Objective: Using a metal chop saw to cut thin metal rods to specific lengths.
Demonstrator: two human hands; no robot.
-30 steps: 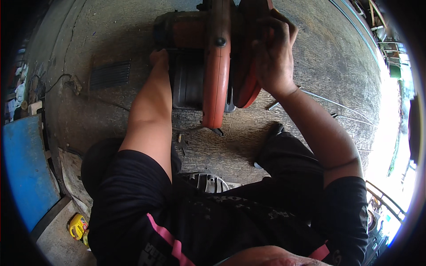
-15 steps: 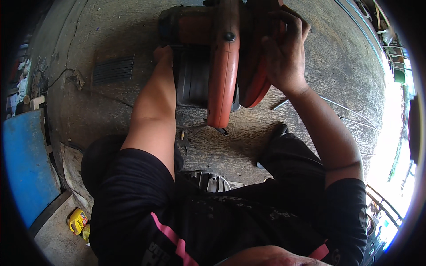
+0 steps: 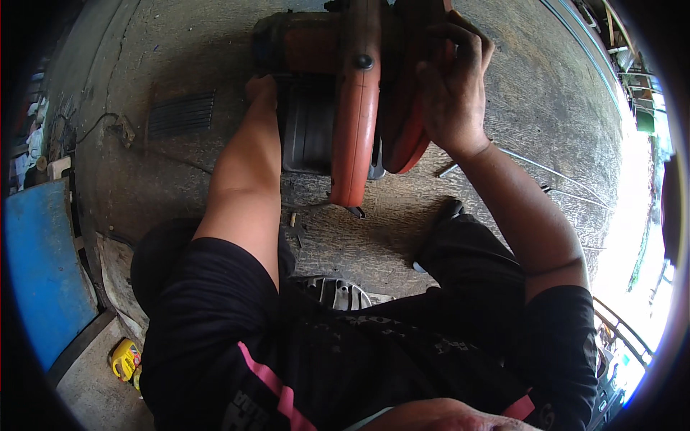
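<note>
An orange and black cut-off saw (image 3: 356, 129) stands on the floor in front of me, its long orange handle pointing toward me. My right hand (image 3: 460, 100) is on the orange blade guard (image 3: 411, 147) at the saw's right side, thumb toward the guard and fingers curled over its edge. To the left of the dark base (image 3: 307, 129), my left hand (image 3: 262, 90) reaches low beneath the motor (image 3: 309, 47). Its fingers are mostly hidden in shadow, so what they touch does not show.
Several dark rods (image 3: 183, 113) lie side by side on the floor at left, near a cable (image 3: 172, 159). A short metal tube (image 3: 447, 170) and thin rods rest at right. A blue panel (image 3: 47, 266) and a yellow container (image 3: 125, 359) stand at lower left.
The saw and both hands sit slightly farther left in the picture. Each hand keeps its place on or beside the saw.
</note>
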